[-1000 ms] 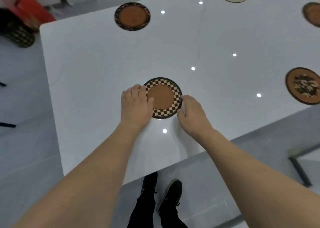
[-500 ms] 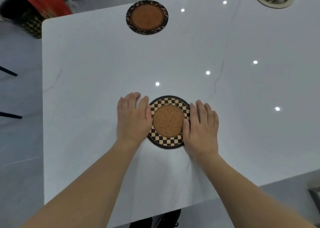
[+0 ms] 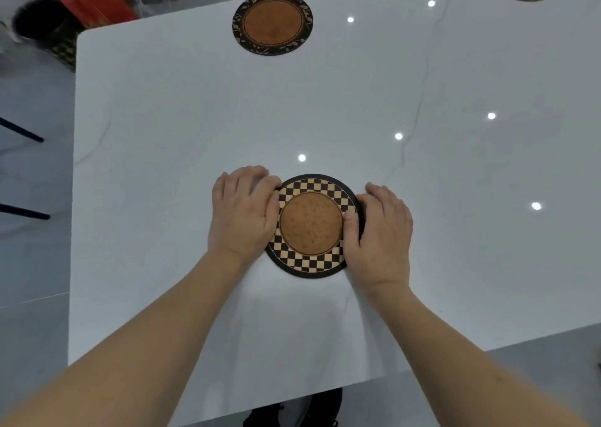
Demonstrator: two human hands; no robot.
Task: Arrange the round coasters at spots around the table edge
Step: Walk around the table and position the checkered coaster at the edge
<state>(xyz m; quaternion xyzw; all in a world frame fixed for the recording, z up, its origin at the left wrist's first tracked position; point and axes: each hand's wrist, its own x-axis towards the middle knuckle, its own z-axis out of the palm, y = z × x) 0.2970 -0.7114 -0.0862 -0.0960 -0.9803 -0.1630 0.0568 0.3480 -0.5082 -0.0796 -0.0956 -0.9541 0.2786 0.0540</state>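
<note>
Squaring up the checkered coaster point(image 3: 311, 223) toward the near edge of the table point(image 3: 162, 117), our left grip point(image 3: 244, 212) and right grip point(image 3: 380, 231) both pinch its rim; we'd press evenly and slide it flat, not lift.

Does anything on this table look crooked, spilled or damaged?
Nothing stands out. The checkered coaster lies flat, its edges held by the left hand and right hand; the leaf-rimmed coaster lies flat too. The thin line across the table looks like veining.
</note>
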